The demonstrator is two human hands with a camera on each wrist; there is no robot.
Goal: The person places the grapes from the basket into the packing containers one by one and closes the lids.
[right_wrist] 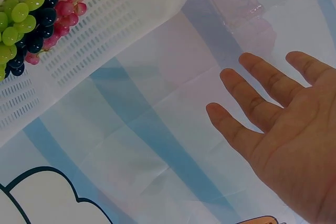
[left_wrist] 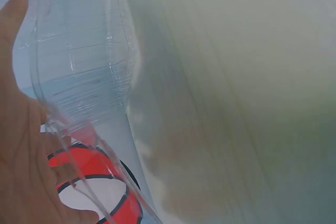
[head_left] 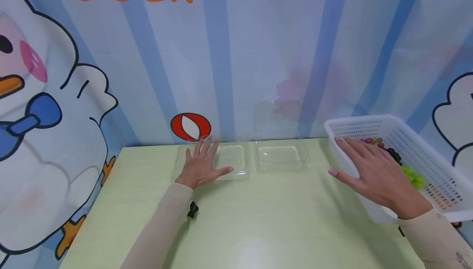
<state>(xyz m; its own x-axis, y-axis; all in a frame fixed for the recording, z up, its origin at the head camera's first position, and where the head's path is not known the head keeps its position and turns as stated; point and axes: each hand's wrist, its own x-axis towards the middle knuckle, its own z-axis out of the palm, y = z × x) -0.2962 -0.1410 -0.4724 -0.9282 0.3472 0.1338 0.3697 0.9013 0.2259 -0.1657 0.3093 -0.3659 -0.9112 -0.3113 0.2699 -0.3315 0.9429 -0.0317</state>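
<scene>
My left hand (head_left: 201,166), fingers spread, is at a clear plastic box (head_left: 238,158) near the table's back edge. In the left wrist view, the box's thin clear plastic (left_wrist: 84,51) overlaps some of its fingers. A second clear box (head_left: 281,156) stands just to the right, its lid (head_left: 277,117) raised against the backdrop. Over the left rim of a white slotted basket (head_left: 414,137) hovers my right hand (head_left: 377,174), fingers extended and holding nothing. Inside the basket lie red grapes (right_wrist: 71,9), black grapes (right_wrist: 39,32) and green grapes (head_left: 414,177), partly hidden by that hand in the head view.
The pale table (head_left: 258,219) meets a striped blue cloth backdrop (head_left: 251,55) printed with ducks and a red-and-white ball (head_left: 177,127). A small black item (head_left: 193,209) shows beside the left sleeve. The basket occupies the table's right side.
</scene>
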